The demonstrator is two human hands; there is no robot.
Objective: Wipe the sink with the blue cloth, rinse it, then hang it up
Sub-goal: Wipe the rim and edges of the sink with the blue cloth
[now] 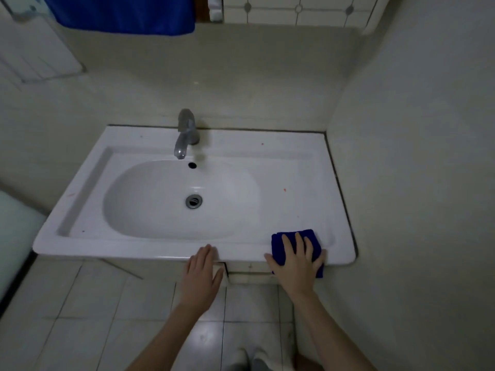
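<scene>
Blue cloth (277, 246), folded into a thick pad, lies on the front right corner of the white sink (267, 162), on the flat deck to the right of the basin; its near edge hangs over the sink's front rim. Right hand (297, 266) lies flat on top of the cloth, fingers straight and spread, pressing down rather than clutching; the thumb lies along the cloth's left edge. Left hand (203, 271) holds nothing: its fingers are straight and together, with the fingertips resting on the sink's front rim, just ahead of the basin's right half. Grey faucet (186, 135) stands at the back rim of the sink, its spout pointing over the basin; no water is seen running. An overflow hole (192, 165) sits below the spout, and a metal drain (194, 201) lies at the basin's centre. A larger blue towel (120, 12) hangs on the wall above and behind the sink's left side. Pale floor tiles (80, 317) lie in front of the sink.
</scene>
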